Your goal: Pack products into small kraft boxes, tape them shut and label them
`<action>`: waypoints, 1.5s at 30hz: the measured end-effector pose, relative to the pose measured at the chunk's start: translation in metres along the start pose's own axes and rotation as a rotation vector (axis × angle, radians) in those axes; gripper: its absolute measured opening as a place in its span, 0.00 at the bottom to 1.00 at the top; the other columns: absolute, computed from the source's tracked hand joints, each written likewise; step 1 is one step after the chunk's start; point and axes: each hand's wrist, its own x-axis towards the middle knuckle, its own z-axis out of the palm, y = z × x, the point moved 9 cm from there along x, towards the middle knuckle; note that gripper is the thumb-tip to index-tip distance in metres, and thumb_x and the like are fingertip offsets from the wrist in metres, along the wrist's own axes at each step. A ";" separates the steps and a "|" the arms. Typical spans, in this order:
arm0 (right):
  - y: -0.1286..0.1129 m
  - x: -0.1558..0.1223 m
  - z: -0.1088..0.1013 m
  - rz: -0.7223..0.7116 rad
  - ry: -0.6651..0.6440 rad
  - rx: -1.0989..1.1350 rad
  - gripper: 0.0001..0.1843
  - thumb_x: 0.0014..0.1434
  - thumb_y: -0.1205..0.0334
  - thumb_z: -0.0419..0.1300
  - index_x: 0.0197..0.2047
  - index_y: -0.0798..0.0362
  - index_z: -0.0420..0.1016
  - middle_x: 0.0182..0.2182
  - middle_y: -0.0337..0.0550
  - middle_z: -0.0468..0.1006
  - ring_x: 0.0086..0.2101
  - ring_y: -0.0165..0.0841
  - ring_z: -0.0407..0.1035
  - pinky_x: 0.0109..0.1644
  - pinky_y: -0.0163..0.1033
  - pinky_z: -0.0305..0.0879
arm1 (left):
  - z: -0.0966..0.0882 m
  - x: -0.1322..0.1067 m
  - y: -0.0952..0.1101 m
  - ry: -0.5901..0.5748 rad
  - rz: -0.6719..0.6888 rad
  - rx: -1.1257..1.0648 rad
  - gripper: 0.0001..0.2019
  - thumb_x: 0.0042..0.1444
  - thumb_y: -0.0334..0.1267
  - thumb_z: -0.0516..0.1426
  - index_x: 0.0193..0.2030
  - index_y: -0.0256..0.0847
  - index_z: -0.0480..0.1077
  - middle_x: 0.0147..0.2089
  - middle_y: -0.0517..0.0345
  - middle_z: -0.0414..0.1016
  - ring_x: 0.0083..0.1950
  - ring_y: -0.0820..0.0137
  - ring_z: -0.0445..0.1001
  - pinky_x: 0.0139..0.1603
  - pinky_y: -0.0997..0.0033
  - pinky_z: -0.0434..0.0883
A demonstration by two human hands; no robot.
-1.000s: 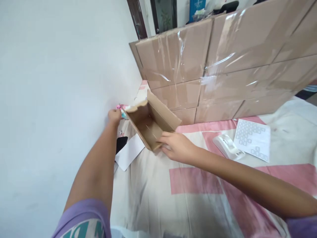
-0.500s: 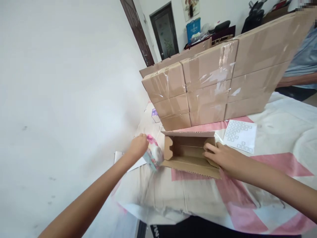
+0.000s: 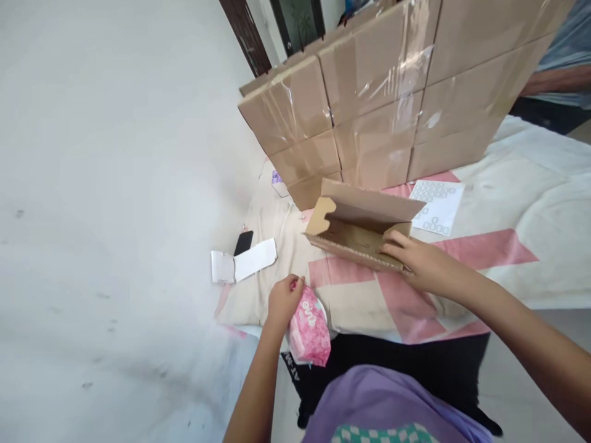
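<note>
My left hand is closed on the top end of a pink soft packet with white lettering. It hangs tilted in front of the table's near edge, above my lap. An open, narrow cardboard box stands tilted on the cloth to the right, its long back flap raised. My right hand grips its right end, with fingers over the rim and inside. The box's visible inside looks bare, though its near bottom is hidden by the front wall.
A tall wall of taped cardboard stands behind the box. A printed white sheet lies at the right. To the left are a white folded card, a dark phone-like object and a small purple-and-white box. Another person's arm shows at upper right.
My left hand has brought the packet toward me, past the near table edge. The box now tilts, held by my right hand. My view has tipped downward.
</note>
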 end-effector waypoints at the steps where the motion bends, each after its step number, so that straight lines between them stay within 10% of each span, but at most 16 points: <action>1: 0.001 -0.001 0.001 0.024 -0.024 0.016 0.27 0.51 0.80 0.53 0.52 0.51 0.74 0.56 0.51 0.71 0.40 0.37 0.75 0.38 0.40 0.70 | 0.000 0.000 -0.005 -0.001 -0.010 -0.048 0.19 0.65 0.53 0.50 0.32 0.43 0.71 0.32 0.55 0.74 0.38 0.62 0.74 0.41 0.65 0.66; 14: -0.037 -0.001 -0.039 -0.127 0.204 0.319 0.29 0.63 0.75 0.50 0.58 0.40 0.79 0.67 0.36 0.71 0.58 0.39 0.75 0.62 0.47 0.74 | -0.023 -0.029 -0.006 0.023 -0.006 -0.725 0.30 0.57 0.66 0.51 0.23 0.45 0.44 0.22 0.68 0.43 0.23 0.75 0.49 0.27 0.71 0.58; 17: -0.090 -0.004 -0.038 -0.113 0.179 0.476 0.32 0.63 0.65 0.59 0.69 0.38 0.67 0.69 0.40 0.67 0.65 0.43 0.66 0.69 0.52 0.66 | -0.044 -0.056 0.022 0.145 0.046 -0.804 0.30 0.61 0.61 0.55 0.23 0.44 0.44 0.23 0.68 0.42 0.25 0.76 0.47 0.26 0.73 0.54; 20: -0.147 0.003 -0.008 -0.065 0.017 0.649 0.58 0.49 0.50 0.73 0.77 0.46 0.50 0.72 0.54 0.60 0.69 0.54 0.59 0.68 0.58 0.66 | -0.088 -0.085 0.070 0.384 0.227 -0.819 0.26 0.66 0.46 0.58 0.24 0.42 0.47 0.24 0.66 0.45 0.25 0.76 0.48 0.26 0.73 0.49; 23: -0.153 0.009 -0.004 0.029 0.158 0.822 0.53 0.47 0.52 0.75 0.73 0.46 0.57 0.67 0.55 0.67 0.64 0.51 0.66 0.66 0.55 0.69 | -0.124 -0.093 0.140 0.331 0.713 -0.906 0.22 0.68 0.41 0.58 0.27 0.41 0.51 0.24 0.66 0.51 0.26 0.76 0.53 0.28 0.74 0.53; 26: -0.119 0.011 -0.022 0.117 0.340 0.931 0.47 0.49 0.51 0.75 0.69 0.45 0.62 0.64 0.53 0.70 0.61 0.50 0.69 0.62 0.55 0.71 | -0.133 -0.050 0.168 0.066 0.937 -0.954 0.27 0.61 0.66 0.55 0.30 0.43 0.55 0.29 0.62 0.60 0.32 0.71 0.64 0.36 0.70 0.67; 28: -0.087 0.015 -0.043 0.193 0.491 0.996 0.45 0.54 0.47 0.71 0.70 0.44 0.60 0.62 0.53 0.72 0.59 0.50 0.71 0.59 0.56 0.74 | -0.133 0.018 0.143 0.189 0.607 -0.760 0.30 0.57 0.73 0.49 0.31 0.44 0.56 0.36 0.57 0.65 0.43 0.66 0.70 0.48 0.64 0.71; 33: -0.038 0.058 -0.099 0.130 0.910 0.818 0.44 0.56 0.44 0.69 0.70 0.44 0.57 0.62 0.51 0.69 0.61 0.48 0.67 0.65 0.59 0.67 | -0.096 0.131 0.122 -0.158 0.281 -0.447 0.29 0.44 0.44 0.69 0.53 0.44 0.69 0.59 0.45 0.72 0.57 0.57 0.73 0.51 0.64 0.72; 39: -0.036 0.135 -0.059 -0.029 0.680 0.449 0.43 0.55 0.53 0.70 0.71 0.47 0.60 0.59 0.53 0.66 0.60 0.48 0.66 0.65 0.56 0.67 | -0.048 0.140 0.121 -0.556 0.096 -0.093 0.42 0.37 0.36 0.72 0.63 0.44 0.67 0.46 0.49 0.82 0.40 0.57 0.81 0.40 0.59 0.78; 45: -0.066 0.118 -0.035 -0.201 0.515 0.165 0.39 0.62 0.55 0.64 0.73 0.45 0.57 0.62 0.57 0.61 0.61 0.50 0.61 0.63 0.55 0.65 | -0.028 0.129 0.094 -0.364 0.116 -0.014 0.16 0.66 0.43 0.60 0.57 0.38 0.72 0.56 0.47 0.76 0.52 0.62 0.77 0.53 0.54 0.77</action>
